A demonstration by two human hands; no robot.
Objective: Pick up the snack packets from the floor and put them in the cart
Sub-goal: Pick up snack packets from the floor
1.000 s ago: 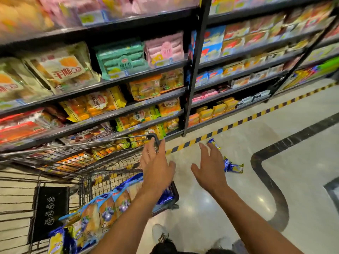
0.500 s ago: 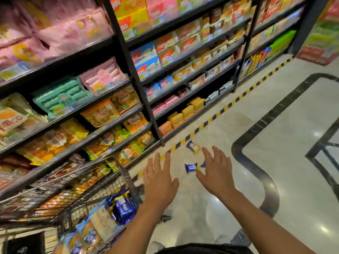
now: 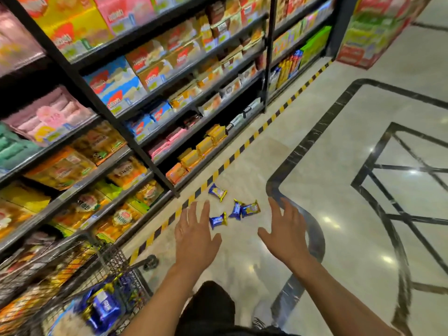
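My left hand (image 3: 195,235) and right hand (image 3: 282,235) reach forward side by side, apart, fingers spread and holding nothing. Four snack packets (image 3: 238,209) lie on the floor (image 3: 339,214) just beyond my fingertips, between the two hands. One packet (image 3: 217,192) lies farthest from me, next to the striped floor tape (image 3: 232,158). Another (image 3: 218,220) lies just beside my left fingers. Two more overlap to its right. Stocked shelves (image 3: 145,105) run along my left, behind the tape. The wire cart (image 3: 97,275) stands at my lower left, in front of the shelves, with packets inside it.
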